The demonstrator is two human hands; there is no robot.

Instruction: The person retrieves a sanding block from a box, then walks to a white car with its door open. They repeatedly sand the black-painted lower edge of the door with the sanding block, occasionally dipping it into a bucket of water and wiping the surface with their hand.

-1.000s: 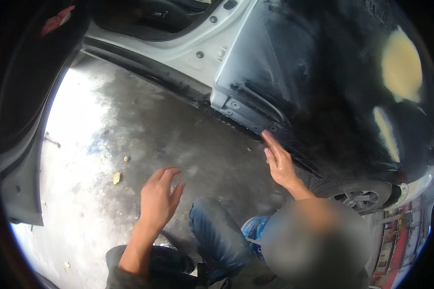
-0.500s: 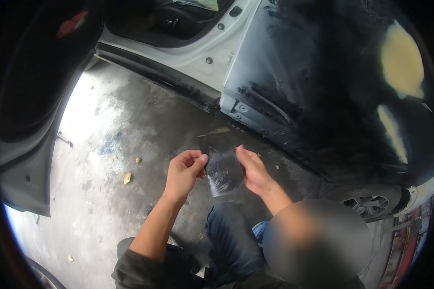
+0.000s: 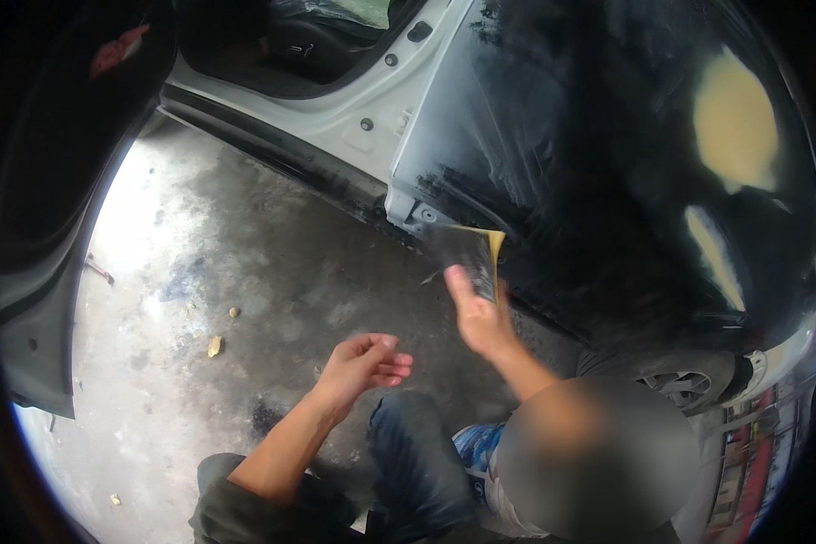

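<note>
My right hand (image 3: 482, 319) grips a dark flat sheet with a yellowish edge, which looks like sandpaper (image 3: 467, 258). The thumb lies across its dark face; most of the other fingers are hidden behind it. The sheet is tilted up in front of the lower corner of the black car panel (image 3: 562, 181); whether it touches the panel I cannot tell. Over the floor, nearer to me and to the left, my left hand (image 3: 363, 367) is empty, its fingers loosely bent and apart.
Above the sheet is a pale door frame (image 3: 335, 122) with a dark sill (image 3: 272, 150). An open black door (image 3: 36, 272) stands at the left. Tan filler patches (image 3: 734, 122) mark the panel, above a wheel (image 3: 684, 385). Yellowish lumps (image 3: 215, 346) lie on the concrete floor (image 3: 154, 381).
My left hand has let go of the sheet and dropped slightly. My right hand has turned the sheet and lifted it toward the car, showing its yellowish edge. The view has shifted slightly right.
</note>
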